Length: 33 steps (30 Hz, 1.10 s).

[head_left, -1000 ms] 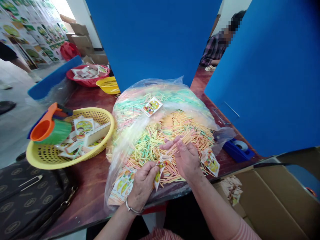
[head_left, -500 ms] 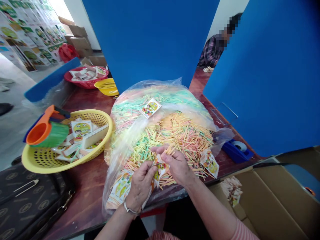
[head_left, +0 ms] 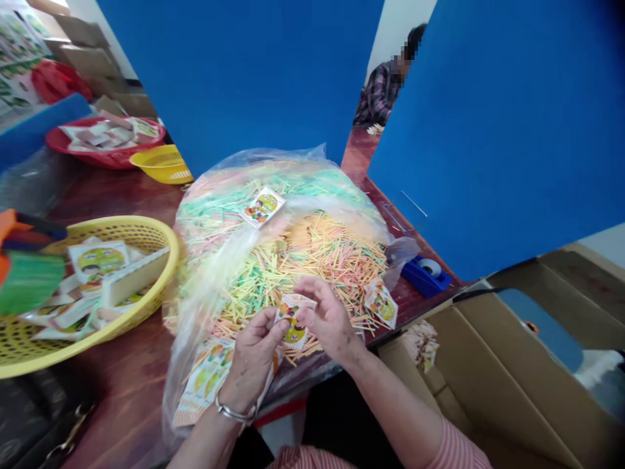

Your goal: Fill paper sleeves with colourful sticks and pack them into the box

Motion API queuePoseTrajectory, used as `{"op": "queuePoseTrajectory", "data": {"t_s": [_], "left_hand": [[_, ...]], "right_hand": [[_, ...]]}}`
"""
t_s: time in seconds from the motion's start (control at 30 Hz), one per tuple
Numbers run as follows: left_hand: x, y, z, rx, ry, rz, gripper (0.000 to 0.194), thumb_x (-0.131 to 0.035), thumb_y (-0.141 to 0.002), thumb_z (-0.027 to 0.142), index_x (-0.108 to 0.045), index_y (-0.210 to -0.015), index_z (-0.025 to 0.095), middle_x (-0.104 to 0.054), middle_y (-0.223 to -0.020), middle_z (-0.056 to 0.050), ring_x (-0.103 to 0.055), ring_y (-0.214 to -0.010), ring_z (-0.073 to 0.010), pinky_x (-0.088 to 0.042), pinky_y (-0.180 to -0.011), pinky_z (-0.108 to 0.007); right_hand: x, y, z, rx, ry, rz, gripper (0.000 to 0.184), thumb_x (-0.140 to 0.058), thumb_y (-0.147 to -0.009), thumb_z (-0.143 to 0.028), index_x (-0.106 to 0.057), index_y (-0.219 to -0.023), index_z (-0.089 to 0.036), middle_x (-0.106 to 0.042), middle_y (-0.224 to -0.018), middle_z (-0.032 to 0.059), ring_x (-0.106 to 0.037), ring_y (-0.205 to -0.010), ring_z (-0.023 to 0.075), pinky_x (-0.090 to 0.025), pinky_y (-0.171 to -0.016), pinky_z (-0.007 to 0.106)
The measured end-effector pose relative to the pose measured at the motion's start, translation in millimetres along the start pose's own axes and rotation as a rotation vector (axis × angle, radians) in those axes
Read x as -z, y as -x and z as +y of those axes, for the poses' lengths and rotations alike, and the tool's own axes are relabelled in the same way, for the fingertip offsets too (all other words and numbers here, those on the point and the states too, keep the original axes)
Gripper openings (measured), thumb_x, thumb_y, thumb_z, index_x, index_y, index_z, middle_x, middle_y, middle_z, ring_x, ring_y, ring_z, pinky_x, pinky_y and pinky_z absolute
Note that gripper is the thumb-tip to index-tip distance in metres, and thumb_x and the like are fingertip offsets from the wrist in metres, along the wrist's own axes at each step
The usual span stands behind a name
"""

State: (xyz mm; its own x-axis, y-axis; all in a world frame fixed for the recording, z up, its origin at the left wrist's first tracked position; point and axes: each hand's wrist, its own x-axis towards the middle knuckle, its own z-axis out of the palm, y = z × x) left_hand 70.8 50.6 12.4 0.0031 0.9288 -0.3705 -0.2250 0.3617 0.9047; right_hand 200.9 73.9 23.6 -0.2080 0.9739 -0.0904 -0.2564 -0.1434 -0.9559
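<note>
Between my two hands is a small printed packet (head_left: 295, 333) with a green and yellow cartoon picture. My left hand (head_left: 258, 348) pinches its left edge between thumb and fingers. My right hand (head_left: 328, 319) closes its thumb on the right side, the other fingers curled behind. Both hands are over a large clear plastic bag (head_left: 215, 251) filled with thin pastel sticks (head_left: 332, 254). A stack of printed packets (head_left: 208, 378) lies beside my left wrist. One packet (head_left: 263, 206) rests on top of the bag, another (head_left: 381, 303) at its right edge.
To the left, a yellow basket (head_left: 168, 260) holds packets and a green scoop (head_left: 32, 283). Behind it are a red basket (head_left: 117, 158) and a smaller yellow one (head_left: 161, 163). Right are a blue tape dispenser (head_left: 424, 277) and a cardboard box (head_left: 488, 365). Blue panels (head_left: 254, 78) enclose the table; a person (head_left: 378, 94) sits beyond.
The view has turned right, so things appear farther left. The sticks held in my right fingers no longer show there, and its thumb now lies on the packet.
</note>
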Motion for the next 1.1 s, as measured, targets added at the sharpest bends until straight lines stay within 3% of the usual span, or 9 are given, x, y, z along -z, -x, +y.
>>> {"op": "queuePoseTrajectory", "data": {"t_s": [0.13, 0.3, 0.4, 0.5, 0.6, 0.7, 0.8, 0.93, 1.1], "left_hand": [[-13.4, -1, -4, -0.062, -0.143, -0.094, 0.018, -0.061, -0.074, 0.031, -0.057, -0.086, 0.017, -0.061, -0.08, 0.001, -0.056, -0.076, -0.0121, -0.045, -0.071, -0.023], [-10.2, 7, -6, -0.068, -0.384, -0.13, 0.018, -0.053, -0.08, 0.035, -0.054, -0.09, 0.02, -0.059, -0.081, 0.0, -0.055, -0.074, -0.0118, -0.043, -0.068, -0.023], [8.4, 16, -10, -0.045, -0.517, -0.102, 0.02, -0.051, -0.081, 0.038, -0.054, -0.088, 0.02, -0.058, -0.075, 0.001, -0.053, -0.069, -0.0115, -0.042, -0.063, -0.022], [27.6, 24, -16, 0.006, -0.573, -0.085, 0.025, -0.051, -0.079, 0.043, -0.055, -0.087, 0.02, -0.06, -0.073, 0.001, -0.055, -0.067, -0.0129, -0.043, -0.058, -0.022], [46.2, 28, -22, 0.025, -0.664, -0.054, 0.028, -0.046, -0.081, 0.046, -0.055, -0.088, 0.02, -0.062, -0.074, 0.0, -0.057, -0.065, -0.0141, -0.045, -0.057, -0.024], [69.4, 31, -27, -0.135, -0.904, -0.009, 0.026, -0.046, -0.081, 0.044, -0.056, -0.092, 0.022, -0.064, -0.083, -0.002, -0.06, -0.075, -0.0169, -0.048, -0.067, -0.028], [90.7, 35, -31, -0.392, -1.197, 0.07, 0.024, -0.049, -0.079, 0.042, -0.058, -0.09, 0.022, -0.064, -0.093, -0.006, -0.057, -0.088, -0.0229, -0.045, -0.08, -0.036], [94.4, 39, -35, -0.53, -1.474, 0.079, 0.023, -0.049, -0.077, 0.038, -0.059, -0.088, 0.02, -0.062, -0.098, -0.011, -0.054, -0.093, -0.0282, -0.041, -0.084, -0.042], [77.7, 33, -31, -0.502, -1.6, 0.113, 0.022, -0.046, -0.079, 0.03, -0.057, -0.094, 0.018, -0.061, -0.099, -0.011, -0.054, -0.088, -0.0265, -0.04, -0.08, -0.039]], "right_hand": [[17, 18, 5, -0.078, 0.066, 0.147, 0.017, -0.056, -0.078, -0.03, -0.062, -0.091, -0.021, -0.064, -0.084, 0.0004, -0.06, -0.079, 0.0156, -0.049, -0.075, 0.029], [99, 33, -18, -0.021, 0.351, 0.45, 0.014, -0.054, -0.077, -0.03, -0.062, -0.083, -0.019, -0.062, -0.078, -0.0007, -0.057, -0.071, 0.0153, -0.047, -0.066, 0.027], [148, 39, -20, -0.011, 0.734, 0.384, 0.015, -0.052, -0.078, -0.029, -0.062, -0.081, -0.019, -0.059, -0.081, 0.0014, -0.055, -0.077, 0.0168, -0.044, -0.072, 0.03], [172, 38, 0, 0.097, 1.017, 0.323, 0.017, -0.05, -0.079, -0.03, -0.063, -0.082, -0.019, -0.058, -0.086, 0.0044, -0.053, -0.086, 0.0195, -0.042, -0.079, 0.033], [177, 28, 24, 0.222, 1.139, 0.42, 0.021, -0.045, -0.082, -0.029, -0.062, -0.09, -0.019, -0.058, -0.088, 0.0073, -0.052, -0.088, 0.0206, -0.043, -0.081, 0.036], [174, 18, 30, 0.287, 1.244, 0.437, 0.025, -0.043, -0.084, -0.028, -0.059, -0.098, -0.016, -0.058, -0.089, 0.009, -0.051, -0.087, 0.0218, -0.044, -0.08, 0.038], [164, 7, 14, 0.341, 1.395, 0.413, 0.033, -0.045, -0.083, -0.028, -0.053, -0.111, -0.013, -0.058, -0.099, 0.0122, -0.05, -0.092, 0.0244, -0.042, -0.083, 0.041], [151, -30, -14, 0.435, 1.451, 0.267, 0.032, -0.033, -0.088, -0.021, -0.051, -0.114, -0.013, -0.057, -0.111, 0.0119, -0.049, -0.105, 0.021, -0.037, -0.094, 0.036], [163, -96, -34, -0.006, 1.777, 0.124, 0.034, -0.032, -0.088, -0.015, -0.049, -0.116, -0.011, -0.059, -0.109, 0.0138, -0.052, -0.103, 0.0215, -0.039, -0.089, 0.031]]}}
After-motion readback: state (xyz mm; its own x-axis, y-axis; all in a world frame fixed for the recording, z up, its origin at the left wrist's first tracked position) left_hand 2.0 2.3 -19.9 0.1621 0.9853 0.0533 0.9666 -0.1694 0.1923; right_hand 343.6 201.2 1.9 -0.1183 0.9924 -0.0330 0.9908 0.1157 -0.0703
